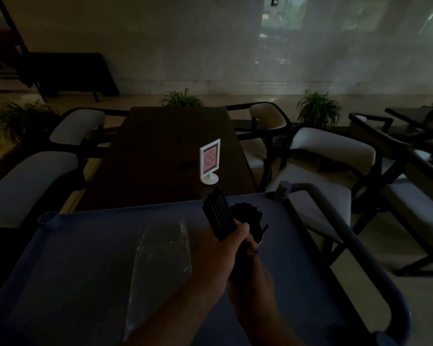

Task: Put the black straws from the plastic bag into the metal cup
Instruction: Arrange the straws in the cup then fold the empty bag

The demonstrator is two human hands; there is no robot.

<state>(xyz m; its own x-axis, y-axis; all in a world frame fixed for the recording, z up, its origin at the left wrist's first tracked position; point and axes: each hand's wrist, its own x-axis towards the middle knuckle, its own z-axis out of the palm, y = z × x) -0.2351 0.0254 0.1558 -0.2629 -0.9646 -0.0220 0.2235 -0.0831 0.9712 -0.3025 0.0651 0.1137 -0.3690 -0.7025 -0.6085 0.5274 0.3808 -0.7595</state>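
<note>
My left hand (233, 237) clasps thin black straws (218, 216) tilted beside the round metal cup (260, 241), ready to slot in; my right hand's (250, 275) grip is too dark to tell

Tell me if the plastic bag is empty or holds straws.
Looks empty: the plastic bag lies flat and see-through on the cart top, and nothing black shows inside, though the picture is dark.

Dim light is falling across a pale wall (160, 41), with a window (335, 26) glowing faintly at upper right. A dark wooden table (165, 151) is standing on the glossy floor (248, 98), white-cushioned armchairs (330, 151) flanking it, potted plants (319, 111) sitting behind.
</note>
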